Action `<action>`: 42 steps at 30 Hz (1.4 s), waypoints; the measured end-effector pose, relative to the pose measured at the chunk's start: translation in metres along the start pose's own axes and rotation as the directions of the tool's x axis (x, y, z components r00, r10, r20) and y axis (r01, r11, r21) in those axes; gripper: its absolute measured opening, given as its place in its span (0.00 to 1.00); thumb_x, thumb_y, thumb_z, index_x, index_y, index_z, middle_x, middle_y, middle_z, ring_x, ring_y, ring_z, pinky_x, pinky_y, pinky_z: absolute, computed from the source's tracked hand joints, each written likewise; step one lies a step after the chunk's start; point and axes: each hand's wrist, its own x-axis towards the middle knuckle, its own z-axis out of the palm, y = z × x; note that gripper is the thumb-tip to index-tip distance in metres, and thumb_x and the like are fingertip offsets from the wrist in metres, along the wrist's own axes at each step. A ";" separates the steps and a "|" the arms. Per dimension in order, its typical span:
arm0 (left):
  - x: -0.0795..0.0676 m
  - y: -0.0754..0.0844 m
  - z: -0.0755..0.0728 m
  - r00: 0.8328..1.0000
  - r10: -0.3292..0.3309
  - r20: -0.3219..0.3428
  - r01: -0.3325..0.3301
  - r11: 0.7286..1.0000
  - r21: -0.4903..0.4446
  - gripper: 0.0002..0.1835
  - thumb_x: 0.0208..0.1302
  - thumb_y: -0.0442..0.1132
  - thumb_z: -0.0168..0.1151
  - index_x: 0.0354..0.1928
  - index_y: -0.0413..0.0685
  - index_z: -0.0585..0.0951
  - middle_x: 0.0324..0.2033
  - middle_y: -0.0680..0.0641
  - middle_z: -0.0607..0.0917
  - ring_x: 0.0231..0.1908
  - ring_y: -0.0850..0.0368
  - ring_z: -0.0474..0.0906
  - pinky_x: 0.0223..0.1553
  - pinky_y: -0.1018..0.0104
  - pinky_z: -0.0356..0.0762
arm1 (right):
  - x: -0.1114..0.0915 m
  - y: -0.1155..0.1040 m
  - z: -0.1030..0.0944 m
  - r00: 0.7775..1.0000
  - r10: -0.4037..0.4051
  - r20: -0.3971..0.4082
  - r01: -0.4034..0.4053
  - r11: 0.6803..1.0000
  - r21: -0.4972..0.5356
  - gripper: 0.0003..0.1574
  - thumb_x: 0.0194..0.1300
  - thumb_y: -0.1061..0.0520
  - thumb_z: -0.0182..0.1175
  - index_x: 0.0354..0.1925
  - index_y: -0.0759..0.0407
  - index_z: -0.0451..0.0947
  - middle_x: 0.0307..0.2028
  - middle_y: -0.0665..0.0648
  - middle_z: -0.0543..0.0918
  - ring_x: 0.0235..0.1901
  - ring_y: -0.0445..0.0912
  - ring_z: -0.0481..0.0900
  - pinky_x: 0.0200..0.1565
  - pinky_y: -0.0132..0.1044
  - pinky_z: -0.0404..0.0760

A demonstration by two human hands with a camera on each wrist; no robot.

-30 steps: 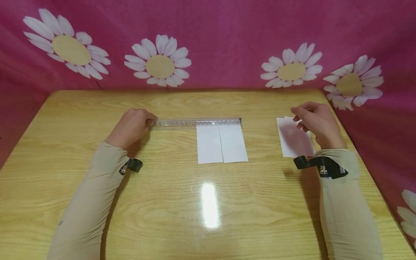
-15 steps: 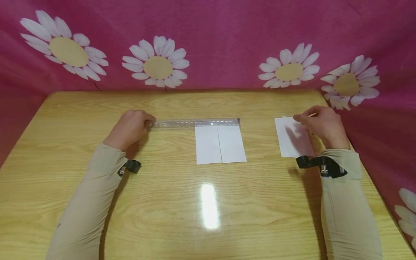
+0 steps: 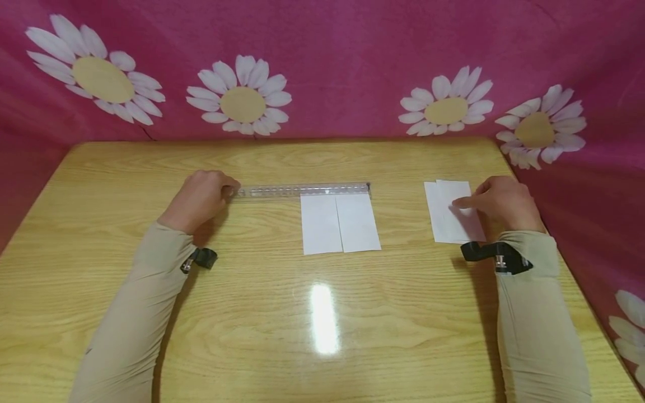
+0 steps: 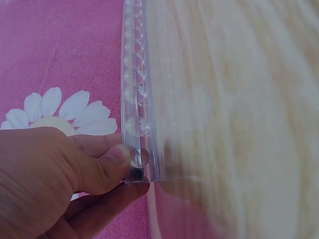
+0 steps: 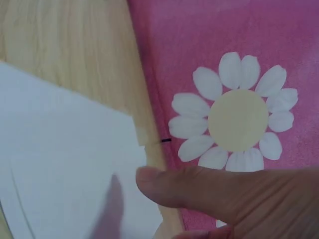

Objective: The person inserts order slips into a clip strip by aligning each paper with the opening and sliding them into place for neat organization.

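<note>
Thumb and fingers of the left hand pinch one end of a clear strip, which lies along the far edges of two side-by-side white sheets; the right hand, thumb and fingers apart, is over overlapping papers on the wooden table, contact unclear.

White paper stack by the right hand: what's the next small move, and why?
Probably pinch one sheet off the white paper stack with the right hand: it reaches over the offset stack, while the left hand grips the end of the clear plastic strip, along which two white sheets lie side by side.
</note>
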 end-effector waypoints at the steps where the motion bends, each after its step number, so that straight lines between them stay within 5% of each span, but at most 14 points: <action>1: 0.000 0.000 0.000 1.000 0.001 0.001 -0.001 1.000 0.001 0.19 0.66 0.23 0.52 0.52 0.37 0.88 0.51 0.34 0.89 0.52 0.37 0.85 0.56 0.42 0.82 | 0.000 0.001 0.000 1.000 -0.001 0.016 0.001 1.000 -0.012 0.40 0.57 0.34 0.73 0.43 0.70 0.80 0.32 0.62 0.80 0.38 0.58 0.72 0.32 0.42 0.70; 7: 0.001 0.001 0.000 1.000 0.005 0.001 -0.005 1.000 0.000 0.19 0.66 0.22 0.53 0.52 0.37 0.88 0.50 0.34 0.89 0.52 0.37 0.86 0.55 0.42 0.82 | 0.004 0.002 0.001 0.987 0.037 0.159 -0.024 0.996 -0.083 0.40 0.52 0.29 0.74 0.23 0.64 0.78 0.17 0.50 0.64 0.26 0.50 0.69 0.27 0.40 0.67; 19: -0.001 0.003 -0.002 1.000 -0.006 0.009 0.006 1.000 0.003 0.18 0.66 0.22 0.56 0.52 0.37 0.88 0.51 0.33 0.89 0.52 0.37 0.85 0.56 0.42 0.82 | 0.005 0.001 0.002 0.986 0.041 0.159 -0.024 0.994 -0.108 0.34 0.50 0.34 0.76 0.18 0.60 0.75 0.16 0.50 0.66 0.28 0.51 0.70 0.27 0.40 0.68; 26: 0.000 0.002 0.000 1.000 -0.013 -0.002 0.013 1.000 0.002 0.17 0.67 0.23 0.56 0.52 0.37 0.88 0.50 0.34 0.89 0.51 0.38 0.86 0.56 0.43 0.82 | 0.004 0.001 0.001 0.990 -0.005 0.141 0.018 0.995 -0.093 0.36 0.51 0.36 0.77 0.32 0.66 0.77 0.24 0.54 0.69 0.31 0.53 0.71 0.28 0.40 0.69; 33: -0.001 0.001 0.001 1.000 -0.005 -0.012 0.005 1.000 0.006 0.17 0.67 0.23 0.55 0.51 0.37 0.88 0.50 0.34 0.90 0.51 0.37 0.86 0.55 0.43 0.83 | 0.003 -0.001 0.004 0.994 0.059 0.089 -0.054 0.997 -0.053 0.40 0.53 0.41 0.75 0.47 0.73 0.81 0.39 0.68 0.83 0.38 0.60 0.75 0.30 0.42 0.76; 42: -0.001 0.001 0.001 1.000 -0.003 -0.015 0.003 1.000 0.005 0.17 0.67 0.22 0.55 0.51 0.37 0.89 0.50 0.34 0.90 0.51 0.37 0.86 0.55 0.42 0.83 | 0.007 -0.001 0.004 0.999 -0.008 0.048 0.008 1.000 -0.001 0.28 0.61 0.48 0.70 0.48 0.69 0.79 0.42 0.68 0.81 0.41 0.61 0.73 0.37 0.46 0.75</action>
